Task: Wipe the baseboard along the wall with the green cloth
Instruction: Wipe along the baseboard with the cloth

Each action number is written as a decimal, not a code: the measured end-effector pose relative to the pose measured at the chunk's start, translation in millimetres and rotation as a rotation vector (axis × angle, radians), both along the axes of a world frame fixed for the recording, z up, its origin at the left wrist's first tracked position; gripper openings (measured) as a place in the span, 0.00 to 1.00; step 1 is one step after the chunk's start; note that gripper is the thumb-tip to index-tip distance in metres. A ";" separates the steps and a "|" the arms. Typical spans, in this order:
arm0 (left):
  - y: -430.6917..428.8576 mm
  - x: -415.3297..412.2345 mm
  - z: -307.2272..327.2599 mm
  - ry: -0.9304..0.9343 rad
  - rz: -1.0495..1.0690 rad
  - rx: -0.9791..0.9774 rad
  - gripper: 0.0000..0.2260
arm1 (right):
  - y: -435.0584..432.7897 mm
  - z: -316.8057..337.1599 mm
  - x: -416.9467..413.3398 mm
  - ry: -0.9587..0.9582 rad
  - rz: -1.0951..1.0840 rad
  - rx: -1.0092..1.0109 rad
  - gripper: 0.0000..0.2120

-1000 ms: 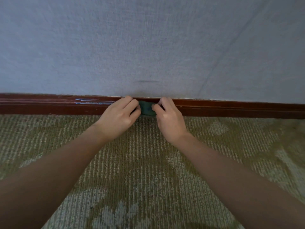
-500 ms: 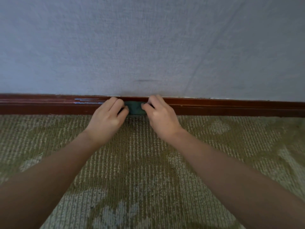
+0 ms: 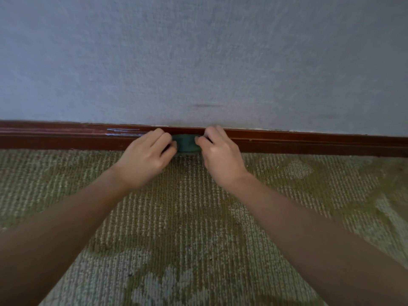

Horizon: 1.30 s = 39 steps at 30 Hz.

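Head view: left hand (image 3: 145, 157) and right hand (image 3: 220, 157) pinch the green cloth (image 3: 186, 145), ends hidden, against the baseboard (image 3: 309, 143).

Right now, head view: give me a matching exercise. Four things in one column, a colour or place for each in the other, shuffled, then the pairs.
Things
1. green cloth
2. baseboard
3. carpet
4. wall

Colour or place
A. pale grey-blue, bears a dark scuff
B. glossy reddish-brown strip at the foot of the wall
C. pinched between the left hand and the right hand
D. olive and beige, ribbed, nearest the camera

Pairs: 1-C, 2-B, 3-D, 4-A
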<state>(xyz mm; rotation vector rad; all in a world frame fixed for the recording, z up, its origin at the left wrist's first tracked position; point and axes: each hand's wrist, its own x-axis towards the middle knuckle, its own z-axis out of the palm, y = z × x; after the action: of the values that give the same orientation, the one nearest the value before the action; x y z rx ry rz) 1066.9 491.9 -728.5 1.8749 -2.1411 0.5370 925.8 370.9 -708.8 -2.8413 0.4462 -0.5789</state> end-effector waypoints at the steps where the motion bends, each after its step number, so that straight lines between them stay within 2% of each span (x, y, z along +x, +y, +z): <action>1: 1.6 -0.9 -0.6 0.017 0.018 -0.009 0.06 | 0.9 0.5 0.6 -0.002 0.001 0.008 0.11; 4: -3.2 -9.9 1.3 0.086 0.063 -0.080 0.07 | -2.7 1.6 -9.9 -0.035 -0.015 0.061 0.13; 7: -16.9 -16.4 7.8 0.070 0.021 -0.125 0.07 | -11.8 5.2 -18.4 -0.052 -0.069 0.055 0.14; 13: -12.5 -9.4 12.4 0.034 0.008 -0.042 0.07 | -6.1 2.9 -11.2 -0.043 -0.083 0.047 0.14; 21: 9.7 8.4 12.0 0.035 0.075 -0.082 0.06 | 5.1 3.6 7.6 0.005 0.031 -0.005 0.15; 25: -2.9 -5.7 8.9 0.077 0.091 -0.094 0.04 | -3.5 3.0 -1.5 -0.008 -0.019 -0.018 0.15; 29: 3.4 3.8 6.5 0.071 0.061 -0.062 0.07 | 3.2 0.8 3.2 -0.030 -0.030 -0.006 0.14; 35: 14.1 -0.2 4.0 0.254 0.190 -0.129 0.07 | 12.7 0.9 9.2 -0.068 -0.020 0.076 0.17; 39: 19.0 -7.8 2.9 0.249 0.175 -0.128 0.07 | 14.1 -2.4 -0.4 -0.064 0.005 0.092 0.18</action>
<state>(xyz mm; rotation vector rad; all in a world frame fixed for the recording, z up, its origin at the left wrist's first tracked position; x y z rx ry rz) 1059.2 510.9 -725.6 1.9544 -1.7565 0.4363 925.4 385.0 -711.2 -2.7280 0.4425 -0.6295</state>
